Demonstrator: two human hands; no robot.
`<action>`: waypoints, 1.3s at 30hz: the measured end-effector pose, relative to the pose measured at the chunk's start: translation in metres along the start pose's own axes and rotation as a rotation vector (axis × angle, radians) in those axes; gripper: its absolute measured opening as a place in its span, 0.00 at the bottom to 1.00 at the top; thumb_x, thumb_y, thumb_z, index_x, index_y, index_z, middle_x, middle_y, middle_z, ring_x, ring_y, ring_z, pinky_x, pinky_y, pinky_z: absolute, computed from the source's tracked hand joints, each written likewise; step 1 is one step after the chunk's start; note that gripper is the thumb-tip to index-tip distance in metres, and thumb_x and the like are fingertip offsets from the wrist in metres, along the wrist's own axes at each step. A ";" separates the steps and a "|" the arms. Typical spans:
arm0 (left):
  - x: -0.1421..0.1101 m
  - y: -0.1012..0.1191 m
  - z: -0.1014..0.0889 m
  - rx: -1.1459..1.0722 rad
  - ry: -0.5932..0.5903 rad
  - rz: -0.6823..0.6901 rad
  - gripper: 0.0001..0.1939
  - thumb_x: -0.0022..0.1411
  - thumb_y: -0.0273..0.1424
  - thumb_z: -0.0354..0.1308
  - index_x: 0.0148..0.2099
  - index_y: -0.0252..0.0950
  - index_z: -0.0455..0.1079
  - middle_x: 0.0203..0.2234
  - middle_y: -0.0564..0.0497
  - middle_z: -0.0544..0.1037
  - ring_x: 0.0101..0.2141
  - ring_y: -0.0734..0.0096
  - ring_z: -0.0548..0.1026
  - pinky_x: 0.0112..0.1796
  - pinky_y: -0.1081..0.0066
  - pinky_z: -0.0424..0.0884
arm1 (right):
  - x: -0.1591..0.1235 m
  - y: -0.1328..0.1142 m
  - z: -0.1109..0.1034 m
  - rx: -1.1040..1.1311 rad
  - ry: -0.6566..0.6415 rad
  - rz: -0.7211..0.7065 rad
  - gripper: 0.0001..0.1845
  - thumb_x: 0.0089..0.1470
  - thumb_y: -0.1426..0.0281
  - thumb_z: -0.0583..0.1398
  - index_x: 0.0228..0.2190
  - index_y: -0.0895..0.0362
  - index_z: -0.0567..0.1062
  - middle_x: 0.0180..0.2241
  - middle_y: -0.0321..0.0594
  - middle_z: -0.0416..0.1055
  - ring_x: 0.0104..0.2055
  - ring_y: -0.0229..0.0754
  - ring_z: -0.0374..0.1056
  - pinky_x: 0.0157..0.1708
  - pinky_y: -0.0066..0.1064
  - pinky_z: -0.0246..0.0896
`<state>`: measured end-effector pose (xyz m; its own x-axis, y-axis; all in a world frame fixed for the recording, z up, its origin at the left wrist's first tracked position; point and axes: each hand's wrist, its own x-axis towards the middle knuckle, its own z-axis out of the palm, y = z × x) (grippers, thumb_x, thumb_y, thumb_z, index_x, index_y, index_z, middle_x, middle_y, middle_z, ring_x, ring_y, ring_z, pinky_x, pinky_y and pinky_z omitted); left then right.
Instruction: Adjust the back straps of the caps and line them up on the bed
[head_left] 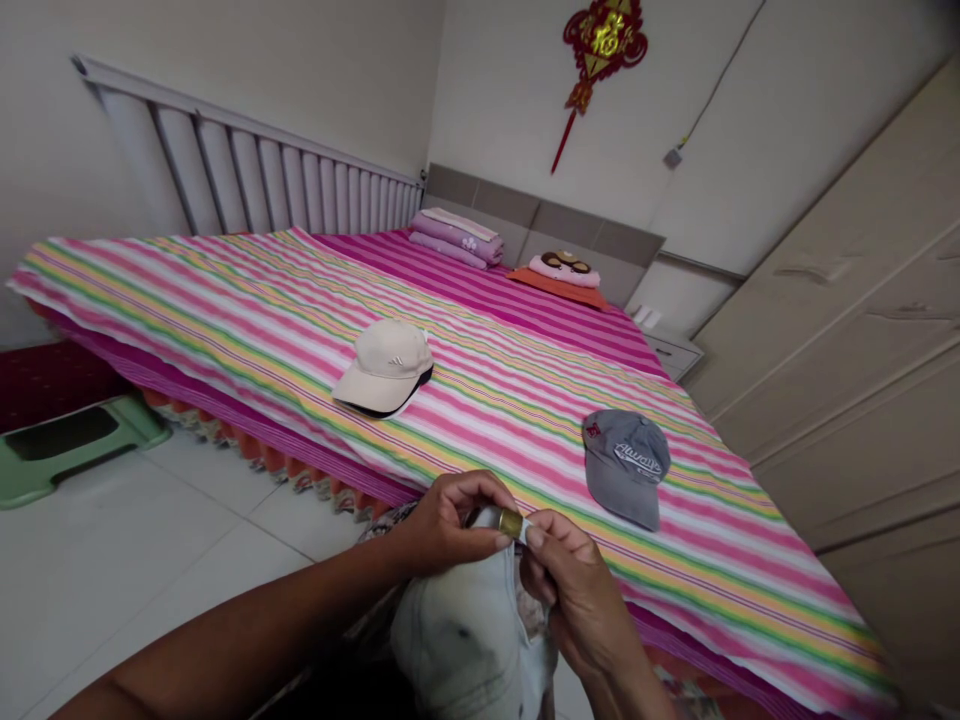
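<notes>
A pale, light-coloured cap [457, 635] hangs below my hands at the bottom of the view, its back strap uppermost. On that strap sits a brass-coloured buckle [511, 523]. My left hand [457, 520] pinches the strap and buckle from the left, thumb and forefinger closed on it. From the right, my right hand [574, 575] grips the strap's light end just beside the buckle. Beyond my hands, a beige cap [386, 360] with a dark under-brim lies on the bed. A grey cap [628, 462] with white lettering rests on the bed to the right.
A striped sheet covers the bed [480, 400]. Folded purple bedding [456, 238] and a pink-and-orange stack [562, 275] lie near the headboard [540, 222]. To the left stand a green stool [112, 430] and a white radiator [255, 170]; a wardrobe [847, 300] lines the right.
</notes>
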<state>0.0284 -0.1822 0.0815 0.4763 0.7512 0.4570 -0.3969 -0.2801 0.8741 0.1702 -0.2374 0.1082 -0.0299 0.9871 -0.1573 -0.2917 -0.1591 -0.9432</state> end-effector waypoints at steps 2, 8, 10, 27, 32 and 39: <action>0.000 -0.001 -0.001 -0.001 -0.001 0.003 0.13 0.47 0.30 0.61 0.35 0.31 0.67 0.28 0.48 0.69 0.32 0.70 0.67 0.35 0.70 0.63 | 0.000 0.000 0.002 0.012 -0.007 0.001 0.15 0.40 0.62 0.63 0.19 0.59 0.65 0.10 0.24 0.52 0.13 0.26 0.40 0.15 0.23 0.32; -0.001 -0.001 -0.004 0.036 0.001 0.054 0.11 0.47 0.28 0.61 0.36 0.32 0.68 0.29 0.48 0.70 0.32 0.71 0.68 0.35 0.70 0.63 | 0.000 -0.001 0.005 0.065 -0.063 0.001 0.14 0.41 0.63 0.63 0.20 0.59 0.66 0.09 0.24 0.51 0.13 0.26 0.40 0.15 0.24 0.31; -0.001 0.001 -0.005 0.101 -0.001 0.058 0.11 0.47 0.29 0.61 0.36 0.32 0.68 0.29 0.48 0.70 0.33 0.70 0.68 0.36 0.70 0.63 | 0.000 -0.003 0.005 0.053 -0.060 -0.001 0.13 0.41 0.63 0.63 0.20 0.59 0.66 0.09 0.24 0.51 0.13 0.26 0.40 0.15 0.24 0.31; 0.000 0.004 -0.004 0.073 -0.011 0.063 0.11 0.49 0.28 0.60 0.37 0.32 0.68 0.31 0.47 0.70 0.35 0.69 0.68 0.38 0.69 0.63 | -0.002 -0.001 0.003 -0.013 -0.074 -0.052 0.13 0.44 0.61 0.60 0.23 0.57 0.64 0.14 0.27 0.58 0.14 0.28 0.46 0.16 0.23 0.38; 0.001 0.003 -0.003 -0.035 -0.014 -0.013 0.12 0.48 0.31 0.61 0.36 0.32 0.67 0.29 0.50 0.68 0.33 0.72 0.67 0.36 0.72 0.62 | -0.002 -0.001 -0.002 -0.100 -0.030 -0.058 0.13 0.45 0.62 0.61 0.21 0.58 0.66 0.15 0.29 0.60 0.16 0.28 0.49 0.18 0.23 0.41; -0.001 0.000 -0.001 -0.041 -0.010 -0.024 0.12 0.46 0.31 0.62 0.35 0.32 0.67 0.29 0.50 0.69 0.34 0.72 0.67 0.38 0.71 0.61 | 0.000 -0.001 0.000 -0.141 -0.014 -0.078 0.13 0.43 0.64 0.62 0.19 0.59 0.67 0.14 0.29 0.60 0.15 0.28 0.49 0.17 0.22 0.41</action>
<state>0.0271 -0.1825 0.0804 0.4940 0.7509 0.4383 -0.4174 -0.2373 0.8772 0.1702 -0.2375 0.1090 -0.0262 0.9966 -0.0783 -0.1567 -0.0814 -0.9843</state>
